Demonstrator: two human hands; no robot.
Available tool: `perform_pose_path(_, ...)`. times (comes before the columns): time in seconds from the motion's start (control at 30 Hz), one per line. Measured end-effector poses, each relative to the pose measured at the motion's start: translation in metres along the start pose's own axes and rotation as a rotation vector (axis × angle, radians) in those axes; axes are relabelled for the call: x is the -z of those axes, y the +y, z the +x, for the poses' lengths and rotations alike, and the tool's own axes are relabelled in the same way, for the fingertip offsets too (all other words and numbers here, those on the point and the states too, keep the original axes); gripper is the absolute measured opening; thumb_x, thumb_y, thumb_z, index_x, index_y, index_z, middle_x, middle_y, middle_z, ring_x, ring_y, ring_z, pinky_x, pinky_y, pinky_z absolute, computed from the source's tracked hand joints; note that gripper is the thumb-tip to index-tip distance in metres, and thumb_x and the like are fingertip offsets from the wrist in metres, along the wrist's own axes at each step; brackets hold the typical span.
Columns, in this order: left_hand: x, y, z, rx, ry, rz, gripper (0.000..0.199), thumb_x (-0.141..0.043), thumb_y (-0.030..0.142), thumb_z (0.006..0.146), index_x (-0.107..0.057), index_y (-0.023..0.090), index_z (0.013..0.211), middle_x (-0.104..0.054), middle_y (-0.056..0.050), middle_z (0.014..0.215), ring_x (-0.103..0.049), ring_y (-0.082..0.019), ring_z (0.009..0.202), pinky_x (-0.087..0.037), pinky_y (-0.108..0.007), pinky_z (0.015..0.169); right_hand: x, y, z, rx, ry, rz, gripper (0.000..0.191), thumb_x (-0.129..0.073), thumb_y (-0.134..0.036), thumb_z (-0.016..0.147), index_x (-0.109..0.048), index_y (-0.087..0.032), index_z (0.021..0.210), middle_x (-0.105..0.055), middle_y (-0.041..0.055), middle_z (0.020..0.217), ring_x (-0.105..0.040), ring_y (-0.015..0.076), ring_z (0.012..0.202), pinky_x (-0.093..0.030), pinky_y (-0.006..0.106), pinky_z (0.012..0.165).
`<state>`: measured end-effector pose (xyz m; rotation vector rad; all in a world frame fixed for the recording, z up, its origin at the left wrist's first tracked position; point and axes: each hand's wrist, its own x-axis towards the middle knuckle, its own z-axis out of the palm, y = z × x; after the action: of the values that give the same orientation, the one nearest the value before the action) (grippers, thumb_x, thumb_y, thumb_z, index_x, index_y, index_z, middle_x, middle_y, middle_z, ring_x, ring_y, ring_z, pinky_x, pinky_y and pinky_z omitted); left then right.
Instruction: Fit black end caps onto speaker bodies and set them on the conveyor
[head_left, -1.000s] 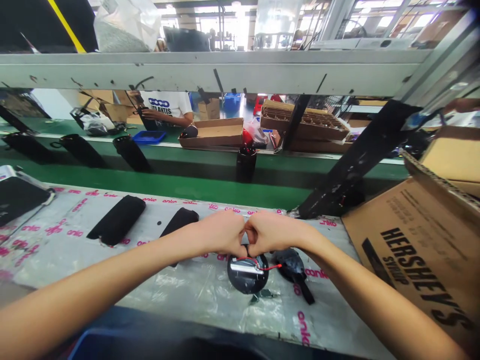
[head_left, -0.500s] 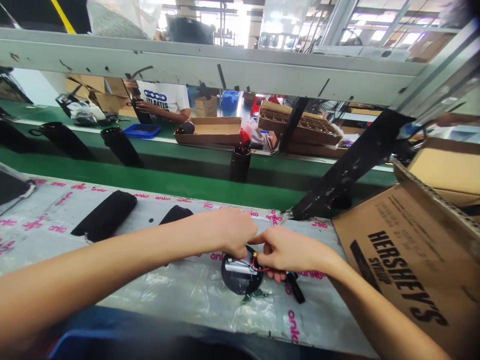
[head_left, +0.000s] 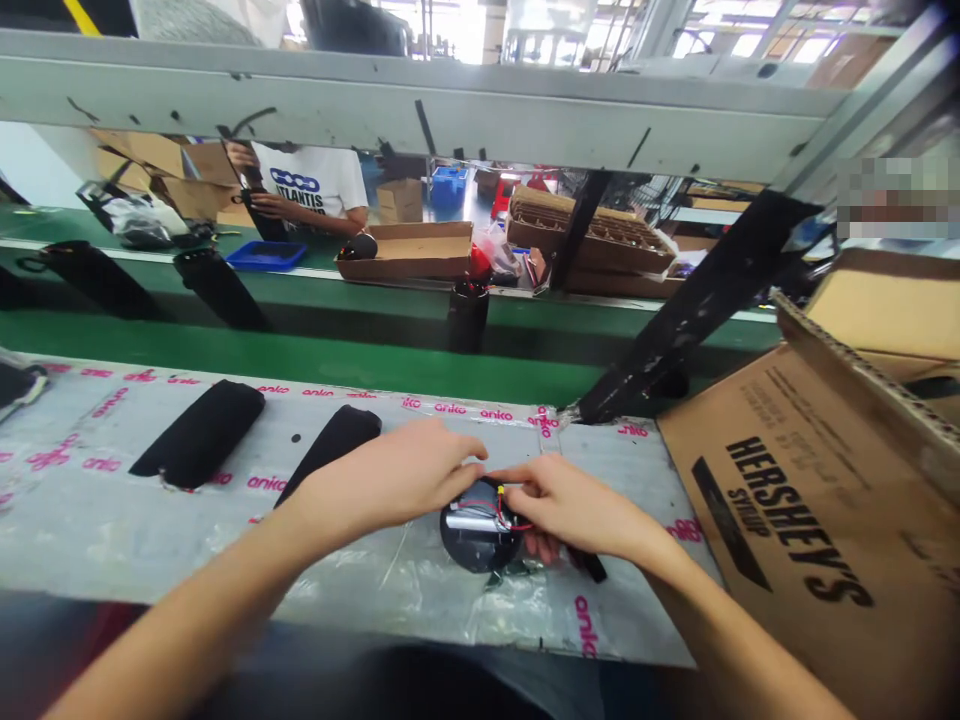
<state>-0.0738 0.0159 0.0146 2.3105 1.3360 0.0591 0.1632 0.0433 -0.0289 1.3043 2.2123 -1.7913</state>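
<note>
A round black housing [head_left: 480,550] lies on the plastic-covered bench, its inside facing up. Within it are a silver cylindrical piece, thin red and black wires and a small yellow piece [head_left: 501,491]. My right hand [head_left: 562,505] grips the housing's right side, its forefinger reaching over the far rim and its lower fingers curled at the edge. At the upper left rim is my left hand [head_left: 420,468], thumb and forefinger apart, holding nothing visible. A black strap [head_left: 592,566] sticks out below my right hand.
Two black cloth-like sleeves [head_left: 199,432] lie to the left. At right stands a Hershey's cardboard box [head_left: 795,500]. Beyond the bench runs a green conveyor [head_left: 360,345] carrying black cylinders [head_left: 469,318]. A shelf beam [head_left: 337,105] crosses above; a person [head_left: 315,190] works opposite.
My left hand has drawn back to the left from the housing's wires, and its thumb and forefinger have parted. My right hand stays at the housing. The view has shifted slightly.
</note>
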Motion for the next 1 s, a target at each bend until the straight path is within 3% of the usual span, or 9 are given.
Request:
perform_pose_path(0.1,-0.034,-0.022,-0.04,0.042,0.119,-0.382,0.059,-0.065,0.041,0.106,-0.05,0.034,0.162,-0.081,-0.006,0.133,-0.081,-0.028,0.115,-0.061,-0.038,0.099,-0.011,0.033,-0.007,0.097,0.194,0.314,0.05,-0.052,-0.035,0.103,-0.067,-0.014,0.146,-0.076,0.0014,0.072,-0.074,0.02,0.06,-0.064,0.034,0.065)
perform_pose_path(0.17,-0.073,-0.033,-0.054,-0.017,0.147,-0.487,0.106,-0.091,0.042,0.084,-0.032,0.038,0.172,-0.061,-0.011,0.163,-0.065,-0.036,0.143,-0.055,-0.049,0.117,-0.028,0.061,-0.011,0.238,0.37,0.425,0.047,-0.059,-0.034,0.099,-0.069,-0.017,0.142,-0.081,0.0066,0.092,-0.08,0.0229,0.081,-0.067,0.04,0.084)
perform_pose_path(0.2,-0.094,-0.037,-0.055,-0.035,0.222,-0.532,0.116,-0.096,0.041,0.077,-0.031,0.038,0.172,-0.054,-0.013,0.168,-0.06,-0.039,0.148,-0.052,-0.055,0.121,-0.039,0.074,-0.012,0.315,0.428,0.445,0.048,-0.063,-0.031,0.096,-0.069,-0.02,0.142,-0.082,0.0099,0.109,-0.081,0.0254,0.1,-0.066,0.043,0.097)
perform_pose_path(0.3,-0.152,-0.038,-0.041,-0.066,0.42,-0.694,0.11,-0.097,0.047,0.076,-0.039,0.032,0.168,-0.052,-0.017,0.169,-0.054,-0.042,0.153,-0.047,-0.059,0.126,-0.076,0.103,-0.009,0.469,0.442,0.402,0.077,-0.075,-0.026,0.089,-0.052,-0.029,0.162,-0.056,0.0122,0.166,-0.053,0.0329,0.154,-0.041,0.054,0.13)
perform_pose_path(0.37,-0.175,-0.035,-0.022,-0.105,0.558,-0.768,0.104,-0.095,0.055,0.077,-0.044,0.029,0.164,-0.057,-0.018,0.163,-0.057,-0.042,0.149,-0.047,-0.058,0.125,-0.097,0.112,0.0,0.496,0.461,0.368,0.091,-0.08,-0.03,0.089,-0.038,-0.03,0.17,-0.041,0.0123,0.177,-0.039,0.0357,0.163,-0.029,0.059,0.135)
perform_pose_path(0.57,-0.179,-0.03,0.025,-0.143,0.668,-0.889,0.108,-0.077,0.073,0.087,-0.029,0.021,0.169,-0.063,-0.021,0.154,-0.066,-0.041,0.138,-0.052,-0.056,0.118,-0.122,0.108,0.047,0.564,0.704,0.574,0.077,-0.062,-0.057,0.104,-0.035,-0.027,0.17,-0.039,0.0123,0.178,-0.035,0.0341,0.166,-0.03,0.057,0.135)
perform_pose_path(0.67,-0.176,-0.023,0.036,-0.081,0.749,-0.934,0.102,-0.072,0.075,0.088,-0.035,0.018,0.165,-0.068,-0.019,0.145,-0.07,-0.039,0.13,-0.056,-0.053,0.111,-0.128,0.099,0.063,0.552,0.795,0.644,0.072,-0.056,-0.058,0.108,-0.033,-0.029,0.17,-0.037,0.0103,0.178,-0.035,0.0312,0.166,-0.029,0.054,0.136)
perform_pose_path(0.8,-0.181,-0.011,0.042,-0.053,0.886,-0.919,0.091,-0.07,0.074,0.089,-0.044,0.02,0.157,-0.073,-0.016,0.134,-0.074,-0.036,0.119,-0.061,-0.049,0.103,-0.139,0.087,0.067,0.529,0.894,0.741,0.068,-0.056,-0.058,0.106,-0.039,-0.026,0.164,-0.051,0.0133,0.167,-0.051,0.0338,0.155,-0.041,0.054,0.129)
perform_pose_path(1.0,-0.186,0.001,0.045,-0.084,0.918,-0.898,0.086,-0.062,0.078,0.091,-0.045,0.021,0.153,-0.073,-0.015,0.129,-0.076,-0.035,0.113,-0.063,-0.05,0.098,-0.142,0.078,0.056,0.431,1.053,0.708,0.061,-0.059,-0.046,0.098,-0.047,-0.026,0.154,-0.059,0.0123,0.155,-0.058,0.0373,0.143,-0.047,0.058,0.121)
